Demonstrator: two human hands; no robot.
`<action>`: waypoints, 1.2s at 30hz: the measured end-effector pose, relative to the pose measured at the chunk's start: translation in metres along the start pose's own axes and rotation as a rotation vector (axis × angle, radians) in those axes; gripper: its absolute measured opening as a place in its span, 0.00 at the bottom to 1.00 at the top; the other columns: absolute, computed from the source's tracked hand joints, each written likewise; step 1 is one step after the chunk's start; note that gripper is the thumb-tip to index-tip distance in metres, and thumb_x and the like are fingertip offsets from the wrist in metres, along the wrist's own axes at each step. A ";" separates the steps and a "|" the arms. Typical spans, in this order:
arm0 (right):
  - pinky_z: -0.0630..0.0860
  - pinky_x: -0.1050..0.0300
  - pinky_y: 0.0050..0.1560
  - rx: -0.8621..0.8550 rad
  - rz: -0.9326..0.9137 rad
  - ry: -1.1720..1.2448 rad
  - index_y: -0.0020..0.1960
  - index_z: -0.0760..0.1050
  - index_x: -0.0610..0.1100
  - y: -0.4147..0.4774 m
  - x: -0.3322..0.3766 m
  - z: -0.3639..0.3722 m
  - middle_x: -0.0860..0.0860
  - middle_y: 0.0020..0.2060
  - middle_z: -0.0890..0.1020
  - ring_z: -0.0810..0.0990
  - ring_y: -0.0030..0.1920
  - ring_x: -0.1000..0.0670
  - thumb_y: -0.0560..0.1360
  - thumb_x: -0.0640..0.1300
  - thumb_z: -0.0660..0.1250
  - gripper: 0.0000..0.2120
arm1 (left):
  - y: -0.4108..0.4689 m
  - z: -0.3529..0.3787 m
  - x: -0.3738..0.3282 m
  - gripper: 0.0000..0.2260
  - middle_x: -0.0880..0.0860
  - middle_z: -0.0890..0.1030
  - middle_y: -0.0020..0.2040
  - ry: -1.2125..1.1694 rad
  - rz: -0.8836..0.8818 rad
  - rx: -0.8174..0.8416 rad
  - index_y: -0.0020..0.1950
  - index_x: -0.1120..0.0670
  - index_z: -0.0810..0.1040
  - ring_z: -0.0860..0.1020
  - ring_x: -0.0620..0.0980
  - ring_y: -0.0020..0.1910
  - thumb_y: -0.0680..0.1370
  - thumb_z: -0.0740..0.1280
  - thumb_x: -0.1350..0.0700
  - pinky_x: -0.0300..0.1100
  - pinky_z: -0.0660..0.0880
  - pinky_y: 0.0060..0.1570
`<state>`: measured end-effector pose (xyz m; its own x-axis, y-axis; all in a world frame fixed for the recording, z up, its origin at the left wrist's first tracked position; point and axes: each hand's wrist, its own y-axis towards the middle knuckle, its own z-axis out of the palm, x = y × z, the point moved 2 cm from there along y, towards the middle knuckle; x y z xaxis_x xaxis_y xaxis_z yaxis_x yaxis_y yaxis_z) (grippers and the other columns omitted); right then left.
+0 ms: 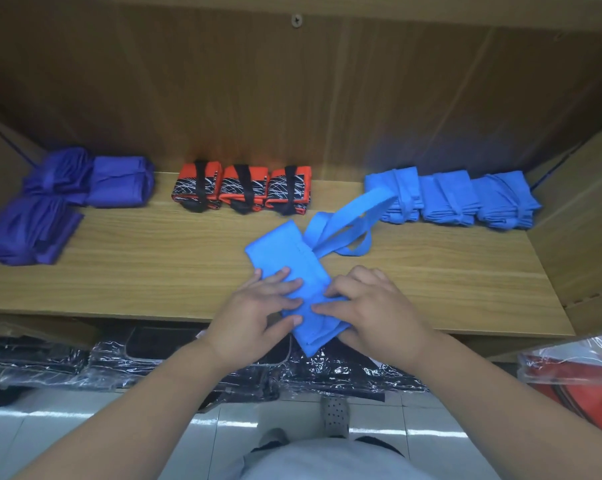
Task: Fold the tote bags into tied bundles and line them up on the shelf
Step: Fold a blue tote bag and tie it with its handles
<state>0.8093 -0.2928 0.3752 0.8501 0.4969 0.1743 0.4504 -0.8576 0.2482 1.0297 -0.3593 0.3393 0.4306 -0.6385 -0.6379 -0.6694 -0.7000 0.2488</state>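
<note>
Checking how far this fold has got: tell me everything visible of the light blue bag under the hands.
The light blue tote bag, soft cloth, lies folded into a narrow strip slanting across the wooden shelf, its near end overhanging the front edge. Its handles trail loose, untied, toward the back. The left hand presses it flat; the right hand grips a fold.
</note>
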 end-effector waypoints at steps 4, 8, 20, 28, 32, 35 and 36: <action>0.54 0.43 0.77 -0.027 -0.036 -0.025 0.51 0.84 0.56 0.009 0.010 -0.012 0.55 0.61 0.79 0.67 0.75 0.45 0.68 0.49 0.74 0.12 | -0.008 -0.010 -0.003 0.37 0.41 0.71 0.73 -0.091 -0.024 0.178 0.65 0.50 0.81 0.58 0.37 0.78 0.65 0.70 0.26 0.43 0.48 0.78; 0.41 0.36 0.78 0.060 -0.057 -0.094 0.47 0.82 0.54 0.026 0.014 -0.019 0.59 0.53 0.84 0.61 0.79 0.46 0.73 0.56 0.66 0.09 | -0.005 -0.011 -0.009 0.32 0.43 0.75 0.71 -0.074 -0.017 0.177 0.65 0.50 0.80 0.62 0.38 0.77 0.66 0.73 0.34 0.45 0.52 0.78; 0.66 0.46 0.72 0.269 0.289 0.290 0.66 0.76 0.51 0.050 -0.012 -0.018 0.56 0.64 0.79 0.74 0.68 0.52 0.68 0.82 0.49 0.44 | 0.000 -0.012 -0.026 0.24 0.46 0.84 0.52 -0.365 -0.386 -0.067 0.70 0.44 0.69 0.81 0.49 0.52 0.76 0.60 0.36 0.52 0.76 0.56; 0.74 0.56 0.59 0.146 0.507 0.520 0.64 0.76 0.52 0.037 -0.009 0.000 0.58 0.55 0.80 0.77 0.55 0.56 0.59 0.74 0.69 0.40 | 0.023 -0.015 -0.030 0.15 0.49 0.74 0.32 -0.250 -0.564 -0.217 0.40 0.53 0.72 0.73 0.53 0.34 0.78 0.64 0.43 0.50 0.70 0.36; 0.71 0.61 0.64 0.048 0.577 0.677 0.73 0.67 0.54 0.030 -0.011 0.013 0.57 0.61 0.78 0.77 0.61 0.57 0.66 0.65 0.74 0.40 | 0.031 -0.017 -0.018 0.17 0.50 0.71 0.39 -0.074 -0.614 -0.199 0.33 0.53 0.72 0.73 0.50 0.37 0.77 0.71 0.47 0.46 0.66 0.37; 0.70 0.60 0.66 0.006 0.542 0.647 0.68 0.76 0.49 0.028 -0.011 0.020 0.58 0.60 0.77 0.75 0.62 0.56 0.71 0.56 0.75 0.28 | 0.032 -0.014 -0.021 0.09 0.48 0.74 0.51 -0.044 -0.587 -0.148 0.51 0.50 0.77 0.76 0.49 0.47 0.77 0.70 0.46 0.46 0.73 0.47; 0.69 0.60 0.66 0.002 0.542 0.639 0.68 0.77 0.48 0.028 -0.011 0.021 0.59 0.59 0.77 0.75 0.63 0.55 0.71 0.58 0.74 0.28 | 0.032 -0.011 -0.023 0.14 0.47 0.74 0.57 0.007 -0.570 -0.112 0.61 0.48 0.76 0.76 0.49 0.52 0.78 0.68 0.46 0.48 0.74 0.51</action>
<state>0.8184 -0.3252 0.3605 0.6313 -0.0051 0.7755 0.0248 -0.9993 -0.0268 1.0054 -0.3704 0.3698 0.7086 -0.1523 -0.6889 -0.2622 -0.9634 -0.0567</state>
